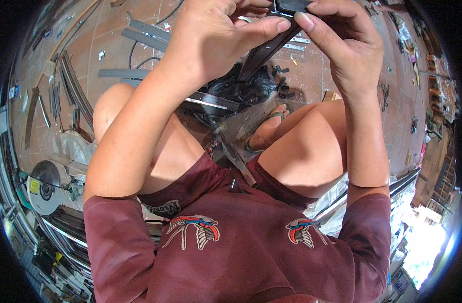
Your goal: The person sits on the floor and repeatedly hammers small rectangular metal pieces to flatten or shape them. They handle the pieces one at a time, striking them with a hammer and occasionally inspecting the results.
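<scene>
Raised at the top of the head view, both hands close round a long dark profile bar [266, 53] that slants down toward the floor. My left hand [215, 38] grips it, thumb stretched along its upper end. From the other side, my right hand [349, 43] pinches the same end, its thumb tip almost meeting the left one. A flat black piece [293, 5] sits between the fingers at this end; whether it is joined to the bar I cannot tell. The upper picture edge cuts off some fingers.
Below the hands lie a black plastic bag [241, 91] and several small black blocks [285, 91]. Grey metal strips [145, 36] lie on the tiled floor to the left. A round-bladed cutting saw [44, 184] stands farther left, near bundled profiles [71, 237].
</scene>
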{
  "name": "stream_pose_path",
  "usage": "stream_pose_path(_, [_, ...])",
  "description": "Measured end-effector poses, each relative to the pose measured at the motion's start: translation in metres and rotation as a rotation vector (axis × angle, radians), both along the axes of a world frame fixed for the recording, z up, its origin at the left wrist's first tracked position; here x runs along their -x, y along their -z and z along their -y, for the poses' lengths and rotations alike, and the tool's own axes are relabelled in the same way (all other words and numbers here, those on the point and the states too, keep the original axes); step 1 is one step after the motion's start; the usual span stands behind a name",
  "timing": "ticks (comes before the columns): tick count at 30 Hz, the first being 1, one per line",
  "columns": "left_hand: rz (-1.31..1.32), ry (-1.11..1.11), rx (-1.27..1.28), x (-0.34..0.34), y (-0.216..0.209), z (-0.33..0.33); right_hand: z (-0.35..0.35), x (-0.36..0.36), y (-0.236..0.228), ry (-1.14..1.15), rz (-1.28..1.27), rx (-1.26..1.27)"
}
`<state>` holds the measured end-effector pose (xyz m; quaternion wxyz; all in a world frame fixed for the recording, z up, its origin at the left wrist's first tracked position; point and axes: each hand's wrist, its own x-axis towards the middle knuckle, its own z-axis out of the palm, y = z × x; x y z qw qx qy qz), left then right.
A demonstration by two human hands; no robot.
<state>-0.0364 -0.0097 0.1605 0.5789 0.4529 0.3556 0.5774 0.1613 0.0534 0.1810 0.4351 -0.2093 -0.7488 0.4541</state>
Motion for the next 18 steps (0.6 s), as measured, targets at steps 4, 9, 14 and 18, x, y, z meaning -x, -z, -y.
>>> stream_pose_path(4, [0.052,0.005,0.010,-0.002,-0.002,0.001,0.003,0.001,-0.006,0.003,0.013,0.069])
stream_pose_path(9, [-0.024,0.000,-0.117,-0.002,0.009,-0.004,0.007,0.003,-0.003,0.012,-0.041,0.116])
stream_pose_path(14, [-0.044,-0.010,-0.081,-0.004,-0.002,0.002,0.002,-0.004,-0.007,0.047,0.104,-0.041])
stream_pose_path(18, [-0.052,0.005,-0.050,0.001,0.008,-0.002,-0.002,-0.007,-0.009,0.006,0.093,-0.013])
